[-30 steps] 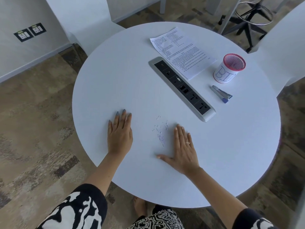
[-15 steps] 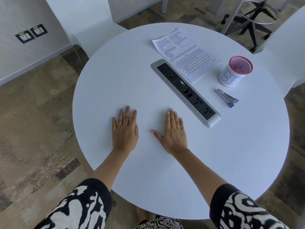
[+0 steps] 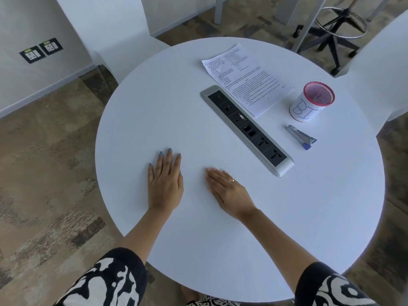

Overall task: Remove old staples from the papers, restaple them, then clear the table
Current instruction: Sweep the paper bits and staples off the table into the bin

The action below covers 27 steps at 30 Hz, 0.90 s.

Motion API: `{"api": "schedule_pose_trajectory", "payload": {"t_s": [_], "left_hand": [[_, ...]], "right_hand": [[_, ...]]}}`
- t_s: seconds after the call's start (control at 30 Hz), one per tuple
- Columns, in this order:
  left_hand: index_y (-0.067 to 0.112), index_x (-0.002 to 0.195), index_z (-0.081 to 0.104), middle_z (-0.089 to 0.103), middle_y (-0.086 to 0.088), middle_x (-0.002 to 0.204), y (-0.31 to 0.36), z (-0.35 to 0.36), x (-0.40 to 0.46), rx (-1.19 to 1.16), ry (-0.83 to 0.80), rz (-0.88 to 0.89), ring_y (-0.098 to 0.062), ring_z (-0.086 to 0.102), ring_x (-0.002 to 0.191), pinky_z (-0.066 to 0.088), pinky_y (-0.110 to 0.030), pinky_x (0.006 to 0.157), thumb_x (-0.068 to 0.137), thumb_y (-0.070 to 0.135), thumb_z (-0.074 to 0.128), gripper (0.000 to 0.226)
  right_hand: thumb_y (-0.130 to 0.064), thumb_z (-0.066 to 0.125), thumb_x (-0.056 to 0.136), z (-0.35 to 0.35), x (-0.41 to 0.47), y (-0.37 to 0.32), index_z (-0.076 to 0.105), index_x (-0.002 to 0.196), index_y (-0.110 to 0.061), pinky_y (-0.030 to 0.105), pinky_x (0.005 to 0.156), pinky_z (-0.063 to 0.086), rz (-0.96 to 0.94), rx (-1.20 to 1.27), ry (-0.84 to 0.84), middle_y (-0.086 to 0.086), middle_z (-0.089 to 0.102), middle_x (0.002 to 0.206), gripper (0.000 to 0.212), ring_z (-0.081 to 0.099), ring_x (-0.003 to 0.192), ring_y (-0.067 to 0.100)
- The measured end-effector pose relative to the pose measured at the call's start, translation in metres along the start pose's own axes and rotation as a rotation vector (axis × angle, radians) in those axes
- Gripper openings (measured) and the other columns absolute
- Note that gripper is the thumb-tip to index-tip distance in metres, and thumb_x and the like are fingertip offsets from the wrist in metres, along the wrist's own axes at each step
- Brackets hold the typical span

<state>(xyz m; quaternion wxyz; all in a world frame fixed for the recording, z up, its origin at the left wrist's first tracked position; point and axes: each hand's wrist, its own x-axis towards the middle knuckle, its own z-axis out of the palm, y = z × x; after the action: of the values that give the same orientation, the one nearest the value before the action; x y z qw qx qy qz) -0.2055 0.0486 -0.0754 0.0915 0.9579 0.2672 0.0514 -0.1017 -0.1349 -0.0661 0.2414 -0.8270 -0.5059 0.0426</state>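
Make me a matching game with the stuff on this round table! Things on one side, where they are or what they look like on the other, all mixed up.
Things:
1. papers
2. cup
3. stapler
4. right hand

Clues:
A. flat on the table, wearing a ring
B. pink mesh rim, blue letters on its side
C. printed sheets at the far side, beside the socket strip
D. grey with a blue end, lying just nearer than the cup

Pairs: 1-C, 2-B, 3-D, 4-A

The pink-rimmed cup (image 3: 309,104) bears handwritten "BI"; the papers' (image 3: 247,78) print is unreadable.
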Motion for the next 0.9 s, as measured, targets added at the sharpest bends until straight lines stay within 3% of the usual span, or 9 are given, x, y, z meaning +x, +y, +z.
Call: {"api": "schedule_pose_trajectory", "payload": {"t_s": [0.13, 0.23, 0.33, 0.43, 0.53, 0.63, 0.7, 0.8, 0.9], "left_hand": [[0.017, 0.149, 0.037, 0.032, -0.008, 0.159, 0.000, 0.000, 0.000, -0.003, 0.000, 0.002, -0.031, 0.029, 0.148, 0.028, -0.056, 0.113, 0.101, 0.024, 0.025, 0.051], [0.018, 0.149, 0.037, 0.032, -0.008, 0.160, 0.000, 0.001, 0.000, -0.009, 0.000, -0.001, -0.031, 0.028, 0.148, 0.028, -0.056, 0.113, 0.101, 0.023, 0.025, 0.051], [0.017, 0.149, 0.038, 0.032, -0.008, 0.159, 0.001, 0.001, 0.000, -0.012, -0.001, -0.005, -0.031, 0.029, 0.148, 0.029, -0.056, 0.112, 0.100, 0.023, 0.026, 0.050], [0.017, 0.148, 0.039, 0.032, -0.008, 0.159, 0.000, 0.001, 0.000, -0.011, 0.003, -0.006, -0.030, 0.029, 0.148, 0.029, -0.056, 0.112, 0.100, 0.023, 0.027, 0.050], [0.018, 0.149, 0.038, 0.031, -0.008, 0.160, 0.000, 0.001, 0.000, -0.009, -0.002, -0.008, -0.030, 0.028, 0.148, 0.028, -0.056, 0.113, 0.100, 0.024, 0.025, 0.050], [0.018, 0.149, 0.038, 0.031, -0.008, 0.160, 0.000, 0.001, 0.000, -0.008, 0.001, -0.007, -0.030, 0.028, 0.148, 0.028, -0.056, 0.113, 0.100, 0.024, 0.026, 0.051], [0.018, 0.149, 0.037, 0.031, -0.008, 0.160, 0.000, 0.002, 0.000, 0.000, 0.007, -0.005, -0.030, 0.028, 0.148, 0.027, -0.056, 0.113, 0.100, 0.023, 0.027, 0.050], [0.019, 0.149, 0.037, 0.031, -0.008, 0.160, -0.001, 0.003, 0.000, -0.003, 0.013, -0.006, -0.029, 0.027, 0.148, 0.027, -0.055, 0.113, 0.101, 0.023, 0.030, 0.049], [0.019, 0.148, 0.038, 0.032, -0.008, 0.159, -0.002, 0.002, 0.000, -0.008, 0.013, -0.006, -0.029, 0.028, 0.148, 0.028, -0.055, 0.113, 0.102, 0.024, 0.027, 0.049]], "right_hand": [[-0.013, 0.047, 0.098, -0.016, -0.011, 0.000, 0.065, 0.116, -0.006, 0.032, 0.096, 0.049, 0.384, 0.300, 0.289, 0.004, 0.066, 0.119, 0.026, 0.061, 0.111, 0.018], [-0.019, 0.049, 0.097, -0.024, -0.020, 0.002, 0.061, 0.120, -0.007, 0.032, 0.102, 0.041, 0.554, 0.301, 0.360, 0.006, 0.061, 0.126, 0.029, 0.052, 0.122, 0.021], [-0.054, 0.035, 0.095, -0.021, -0.030, -0.004, 0.043, 0.139, -0.006, 0.029, 0.114, 0.024, 0.517, 0.183, 0.190, 0.007, 0.042, 0.147, 0.066, 0.028, 0.141, 0.018], [-0.075, 0.019, 0.087, -0.010, -0.036, -0.013, 0.015, 0.149, 0.001, 0.036, 0.119, 0.005, 0.407, -0.190, -0.056, 0.011, 0.011, 0.158, 0.098, 0.008, 0.147, 0.023], [-0.080, 0.013, 0.084, 0.000, -0.028, -0.017, 0.003, 0.149, 0.002, 0.043, 0.119, 0.003, 0.448, -0.311, -0.124, 0.015, 0.003, 0.159, 0.105, 0.000, 0.146, 0.025], [-0.077, 0.010, 0.086, 0.006, -0.011, -0.021, -0.003, 0.148, 0.000, 0.041, 0.119, -0.002, 0.459, -0.299, -0.102, 0.015, -0.002, 0.158, 0.100, -0.006, 0.146, 0.024], [-0.071, 0.013, 0.090, 0.009, 0.001, -0.023, 0.000, 0.148, 0.000, 0.038, 0.119, -0.002, 0.417, -0.275, -0.089, 0.015, 0.002, 0.158, 0.092, -0.001, 0.146, 0.024], [-0.057, 0.016, 0.098, 0.009, 0.012, -0.024, 0.026, 0.147, -0.003, 0.039, 0.118, 0.013, 0.316, -0.232, -0.084, 0.017, 0.024, 0.155, 0.074, 0.022, 0.144, 0.029], [-0.047, 0.022, 0.101, 0.007, 0.007, -0.022, 0.044, 0.141, -0.014, 0.039, 0.117, 0.019, 0.197, -0.168, -0.074, 0.017, 0.031, 0.152, 0.056, 0.030, 0.141, 0.030]]}}
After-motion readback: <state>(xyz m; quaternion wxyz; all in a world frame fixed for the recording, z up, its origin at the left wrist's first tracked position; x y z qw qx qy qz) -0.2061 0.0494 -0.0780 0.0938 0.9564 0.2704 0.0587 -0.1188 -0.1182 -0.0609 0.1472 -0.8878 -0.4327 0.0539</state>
